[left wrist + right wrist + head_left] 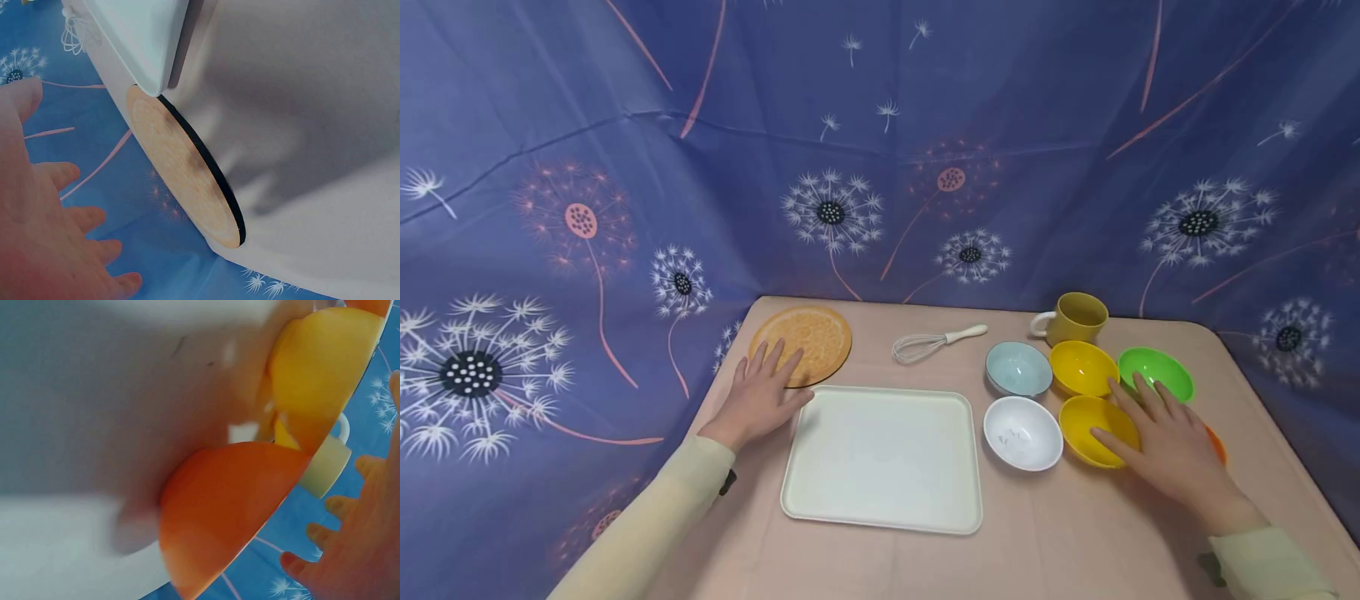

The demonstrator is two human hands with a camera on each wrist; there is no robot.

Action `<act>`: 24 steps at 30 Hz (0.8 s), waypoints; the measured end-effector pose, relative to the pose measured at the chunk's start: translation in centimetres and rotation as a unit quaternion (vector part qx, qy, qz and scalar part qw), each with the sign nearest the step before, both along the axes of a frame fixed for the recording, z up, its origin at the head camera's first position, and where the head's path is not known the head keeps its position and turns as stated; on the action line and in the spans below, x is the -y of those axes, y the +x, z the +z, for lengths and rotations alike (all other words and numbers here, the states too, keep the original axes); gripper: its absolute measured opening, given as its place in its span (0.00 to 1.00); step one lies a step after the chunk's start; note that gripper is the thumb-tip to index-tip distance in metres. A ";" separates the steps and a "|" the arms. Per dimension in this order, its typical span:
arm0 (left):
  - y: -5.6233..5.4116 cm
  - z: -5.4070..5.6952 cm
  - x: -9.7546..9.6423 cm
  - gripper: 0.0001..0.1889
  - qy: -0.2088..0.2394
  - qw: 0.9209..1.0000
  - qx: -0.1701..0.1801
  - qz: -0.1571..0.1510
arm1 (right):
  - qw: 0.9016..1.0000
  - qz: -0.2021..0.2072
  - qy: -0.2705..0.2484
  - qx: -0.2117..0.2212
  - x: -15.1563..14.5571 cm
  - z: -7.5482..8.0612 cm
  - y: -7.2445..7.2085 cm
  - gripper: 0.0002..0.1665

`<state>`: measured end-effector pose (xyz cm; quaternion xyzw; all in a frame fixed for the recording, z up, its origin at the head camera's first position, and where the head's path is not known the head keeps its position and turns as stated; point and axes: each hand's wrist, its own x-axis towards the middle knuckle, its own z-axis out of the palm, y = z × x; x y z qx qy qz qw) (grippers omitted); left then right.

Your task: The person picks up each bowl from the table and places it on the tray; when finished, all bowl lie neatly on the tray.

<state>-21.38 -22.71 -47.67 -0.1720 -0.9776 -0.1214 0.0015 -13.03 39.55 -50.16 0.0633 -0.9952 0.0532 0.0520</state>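
Observation:
My left hand (762, 398) is spread with fingers straight and overlaps the lower edge of a round orange-patterned mat (822, 333) in the head view. Its thumb reaches over the corner of a white rectangular tray (883, 458). In the left wrist view, the dark rim of the round mat (181, 165) shows beside the fingers. Over on the right, my right hand (1180, 454) spreads its fingers above the front yellow bowl (1090, 429) and holds nothing. Beneath it an orange bowl (225, 506) is mostly hidden from the head view. A green bowl (1157, 371) lies just past its fingertips.
Left of the yellow bowls sit a white bowl (1022, 433) and a light blue bowl (1018, 368). Another yellow bowl (1082, 367) stands before a mustard mug (1078, 317). A whisk (936, 342) lies behind the tray. Blue dandelion-print cloth (880, 150) hangs around the table.

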 end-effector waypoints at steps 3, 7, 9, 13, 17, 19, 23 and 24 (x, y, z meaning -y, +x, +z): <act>-0.1 -0.2 0.1 0.43 -0.003 1.000 -0.005 -0.001 | 1.000 0.003 -0.002 -0.005 -0.6 -0.2 0.1 0.57; -0.2 -0.5 0.3 0.42 0.002 1.000 -0.002 0.001 | 1.000 -0.011 -0.011 -0.001 -1.5 -0.2 0.4 0.58; -0.1 -0.6 0.4 0.42 0.018 1.000 0.002 0.005 | 1.000 -0.025 -0.018 0.006 -2.2 -0.3 0.8 0.59; 0.2 -1.1 0.9 0.39 0.074 0.997 0.019 0.016 | 0.998 -0.051 -0.032 0.017 -4.0 -0.5 1.9 0.62; 1.0 -1.9 1.3 0.36 0.134 0.989 0.061 0.035 | 0.997 -0.066 -0.029 0.022 -5.7 -1.1 3.3 0.66; 1.7 -2.4 1.4 0.35 0.156 0.983 0.082 0.044 | 0.996 -0.078 -0.027 0.026 -6.4 -1.4 3.8 0.68; 3.0 -3.6 1.1 0.29 0.192 0.972 0.120 0.061 | 0.993 -0.110 -0.035 0.030 -7.1 -2.0 4.4 0.73; 3.3 -3.8 0.9 0.27 0.200 0.969 0.128 0.064 | 0.992 -0.117 -0.038 0.033 -7.1 -2.2 4.4 0.74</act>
